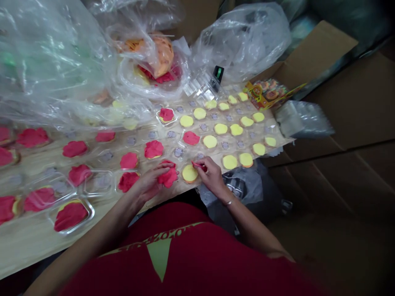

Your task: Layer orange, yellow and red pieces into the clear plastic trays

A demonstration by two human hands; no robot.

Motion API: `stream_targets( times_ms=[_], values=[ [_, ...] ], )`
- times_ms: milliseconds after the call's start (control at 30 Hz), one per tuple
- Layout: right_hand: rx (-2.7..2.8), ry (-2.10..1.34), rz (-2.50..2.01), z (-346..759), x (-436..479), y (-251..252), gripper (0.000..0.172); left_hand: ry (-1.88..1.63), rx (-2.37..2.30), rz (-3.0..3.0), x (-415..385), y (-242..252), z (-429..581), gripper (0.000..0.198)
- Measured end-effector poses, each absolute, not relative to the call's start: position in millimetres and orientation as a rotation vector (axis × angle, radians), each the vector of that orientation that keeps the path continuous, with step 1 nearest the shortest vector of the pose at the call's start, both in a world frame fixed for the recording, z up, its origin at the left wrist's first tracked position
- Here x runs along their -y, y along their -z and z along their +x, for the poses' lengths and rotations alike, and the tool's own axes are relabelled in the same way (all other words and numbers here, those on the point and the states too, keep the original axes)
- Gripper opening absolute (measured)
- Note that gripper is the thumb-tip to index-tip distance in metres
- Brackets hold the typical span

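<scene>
Near the table's front edge, my left hand (152,181) holds a flattened red piece (168,176) with an uneven outline. My right hand (210,174) pinches a small red bit (199,166) between thumb and fingers, over the right side of a yellow-topped round piece (189,174). That round piece lies between my two hands. Rows of yellow-topped pieces (229,161) stretch to the right. On the left, other pieces carry red tops (75,149), some in clear plastic trays (89,209).
Clear plastic bags (55,61) cover the back left, and an open bag holds orange and red material (162,55). A black and green object (217,76) lies by clear trays (202,88). An open cardboard box (317,53) and stacked clear packaging (304,119) stand at the right.
</scene>
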State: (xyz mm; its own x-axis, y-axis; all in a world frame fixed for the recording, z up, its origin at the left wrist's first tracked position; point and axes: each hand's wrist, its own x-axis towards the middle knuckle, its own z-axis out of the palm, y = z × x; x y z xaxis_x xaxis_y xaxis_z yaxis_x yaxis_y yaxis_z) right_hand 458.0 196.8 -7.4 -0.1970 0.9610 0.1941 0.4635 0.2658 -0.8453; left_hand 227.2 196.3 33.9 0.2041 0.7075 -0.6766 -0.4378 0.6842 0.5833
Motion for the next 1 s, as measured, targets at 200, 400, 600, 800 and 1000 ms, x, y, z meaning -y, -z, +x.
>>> stream_targets(
  times_ms=[200,400,600,800,1000],
  values=[
    [2.311,-0.744,-1.01,451,-184,15,0.021,-0.816,-1.164,0.288,-198,-34,226,0.014],
    [1.941,-0.681,-1.103,464,-177,21,0.021,-0.821,-1.152,0.37,-197,-24,227,0.016],
    [2.281,-0.511,-1.164,460,-178,25,0.022,-0.758,-1.137,0.405,-196,-18,237,0.02],
    [1.89,-0.82,-1.289,438,-176,4,0.02,-0.823,-1.028,0.316,-195,-29,236,0.017],
    [1.363,-1.538,-1.197,407,-186,-7,0.032,-1.045,-0.95,0.366,-194,-35,243,0.029]
  ],
)
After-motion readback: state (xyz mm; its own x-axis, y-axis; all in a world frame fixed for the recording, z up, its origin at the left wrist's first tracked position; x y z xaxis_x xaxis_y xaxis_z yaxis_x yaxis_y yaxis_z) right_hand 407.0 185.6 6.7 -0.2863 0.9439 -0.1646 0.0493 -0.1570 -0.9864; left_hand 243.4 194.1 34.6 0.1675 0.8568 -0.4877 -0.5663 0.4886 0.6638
